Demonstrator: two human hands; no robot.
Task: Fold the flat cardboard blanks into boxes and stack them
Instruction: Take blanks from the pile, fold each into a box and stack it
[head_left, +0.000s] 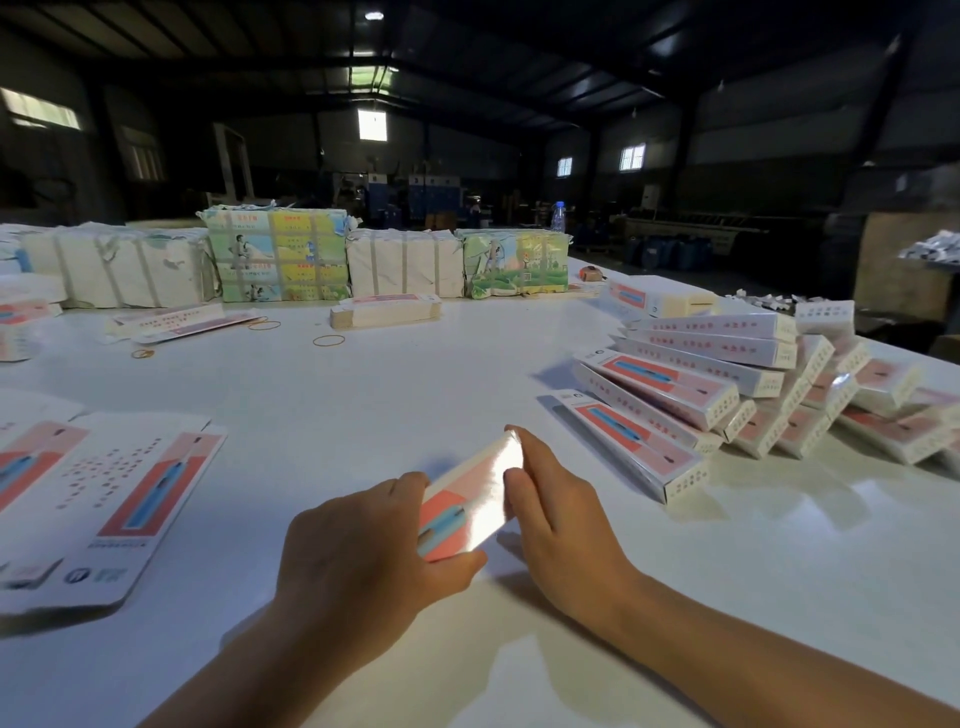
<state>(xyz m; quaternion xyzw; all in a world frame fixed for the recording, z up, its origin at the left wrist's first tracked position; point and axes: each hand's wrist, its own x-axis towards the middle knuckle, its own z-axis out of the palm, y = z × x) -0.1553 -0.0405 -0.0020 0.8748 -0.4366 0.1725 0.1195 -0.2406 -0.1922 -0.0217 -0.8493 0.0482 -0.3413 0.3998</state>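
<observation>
Two bare hands at the near centre of the white worktop (363, 395), both on one small pink-and-white printed cardboard box (470, 501) held tilted just above the surface. Left hand (363, 551) gripping the box's near end, thumb curled under the lower corner, fingers (410, 480) wrapped over the left edge. Right hand (566, 525) against the box's right side, fingers held together and nearly straight, fingertips touching the upper edge; glare over the box's right half, print there unreadable. Flat pink-and-white printed cardboard blanks (104, 499) spread at the near left, lying unfolded on the worktop. Heap of finished pink-and-white folded boxes (727, 395) at the right, leaning against one another in rough rows, well apart from the hands. Low stack of flat cream blanks (385, 312) further back at centre, with thin tan rubber bands (328, 341) loose on the surface just in front. Row of strapped paper-wrapped bundles (280, 254) along the far edge, some white, some with green and yellow print. Clear plastic bottle with blue cap (558, 215) behind the bundles at the right. Background dim; detail there not discernible.
</observation>
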